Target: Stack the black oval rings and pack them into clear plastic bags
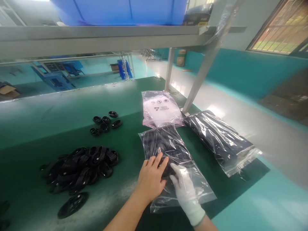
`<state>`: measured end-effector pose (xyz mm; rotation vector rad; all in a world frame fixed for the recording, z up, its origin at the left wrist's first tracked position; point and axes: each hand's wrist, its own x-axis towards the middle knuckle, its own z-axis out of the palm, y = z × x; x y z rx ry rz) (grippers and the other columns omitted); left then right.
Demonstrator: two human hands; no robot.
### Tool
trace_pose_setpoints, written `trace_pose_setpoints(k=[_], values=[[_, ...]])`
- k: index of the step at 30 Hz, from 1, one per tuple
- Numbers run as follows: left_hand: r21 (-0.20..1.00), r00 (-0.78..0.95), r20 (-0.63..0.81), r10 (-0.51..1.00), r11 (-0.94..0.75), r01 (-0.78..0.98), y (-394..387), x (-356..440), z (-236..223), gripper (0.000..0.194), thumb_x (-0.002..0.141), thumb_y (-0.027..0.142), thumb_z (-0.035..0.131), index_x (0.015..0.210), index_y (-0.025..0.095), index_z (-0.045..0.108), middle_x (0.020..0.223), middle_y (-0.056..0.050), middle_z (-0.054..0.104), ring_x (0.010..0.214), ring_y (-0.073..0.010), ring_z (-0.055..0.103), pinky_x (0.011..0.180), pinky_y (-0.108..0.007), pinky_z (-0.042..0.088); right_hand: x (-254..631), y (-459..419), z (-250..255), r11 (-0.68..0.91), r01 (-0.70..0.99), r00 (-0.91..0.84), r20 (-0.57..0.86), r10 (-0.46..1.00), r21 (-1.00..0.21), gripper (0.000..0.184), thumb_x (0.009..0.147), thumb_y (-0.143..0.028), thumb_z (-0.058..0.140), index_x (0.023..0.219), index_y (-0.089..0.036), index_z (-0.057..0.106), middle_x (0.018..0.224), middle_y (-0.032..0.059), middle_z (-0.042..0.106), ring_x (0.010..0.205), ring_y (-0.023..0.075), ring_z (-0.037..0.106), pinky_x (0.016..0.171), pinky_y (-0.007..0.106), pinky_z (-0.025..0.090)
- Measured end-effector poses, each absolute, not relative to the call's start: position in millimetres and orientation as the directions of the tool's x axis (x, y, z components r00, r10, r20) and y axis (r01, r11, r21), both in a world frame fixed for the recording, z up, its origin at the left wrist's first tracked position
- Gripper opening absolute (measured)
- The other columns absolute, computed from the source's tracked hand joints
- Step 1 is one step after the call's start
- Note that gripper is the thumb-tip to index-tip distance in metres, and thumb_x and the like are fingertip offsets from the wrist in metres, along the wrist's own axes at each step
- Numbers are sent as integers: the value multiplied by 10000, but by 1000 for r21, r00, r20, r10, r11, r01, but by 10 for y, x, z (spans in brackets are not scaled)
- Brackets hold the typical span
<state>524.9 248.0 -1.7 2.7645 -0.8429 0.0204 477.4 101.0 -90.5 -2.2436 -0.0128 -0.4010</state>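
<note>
A clear plastic bag (178, 144) packed with rows of black parts lies flat in front of me, its unfilled end towards me. My left hand (151, 175), bare, rests on the bag's middle with fingers stretched and spread. Beside it, my right hand (184, 186) in a white glove lies on the bag's lower part, thumb and forefinger apart. Dark parts show between the two hands; whether either hand touches them through the film is hidden. To the left is a heap of black ring-shaped parts (83, 168).
Several black rings (104, 126) lie apart behind the heap. A pinkish printed bag (162, 109) lies beyond the packed bag, and another filled clear bag (218, 139) sits at right. A metal shelf (108, 43) carrying a blue bin (120, 12) spans above the green table (130, 144).
</note>
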Motion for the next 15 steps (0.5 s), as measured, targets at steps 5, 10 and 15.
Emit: trace_pose_setpoints(k=[5, 10, 15], values=[[351, 780, 120, -614, -709, -612, 2392, 5378, -66, 609, 665, 389, 630, 1225, 276, 418, 1276, -20, 454, 1196, -260, 331, 1011, -454, 228, 4759, 1037, -890, -558, 85, 946, 244, -216, -825, 320, 835, -247, 417, 1153, -234, 451, 1056, 84, 548, 928, 194, 573, 808, 396, 512], [358, 865, 107, -490, -792, -494, 2328, 5363, -208, 505, 735, 281, 587, 1214, 260, 427, 1264, -36, 463, 1169, -247, 376, 981, -446, 269, 4784, 1108, -888, -482, -116, 905, 108, -411, -868, 290, 829, -333, 431, 1084, -205, 481, 994, 85, 555, 928, 208, 561, 798, 397, 507], [513, 899, 25, -438, -766, -388, 2353, 5475, -37, 356, 771, 312, 542, 1123, 281, 495, 1172, -1, 524, 1093, -205, 440, 916, -378, 352, 4807, 1130, -829, -496, -208, 897, 38, -441, -843, 319, 781, -384, 500, 1045, -206, 497, 875, 54, 566, 718, 175, 572, 670, 345, 517]])
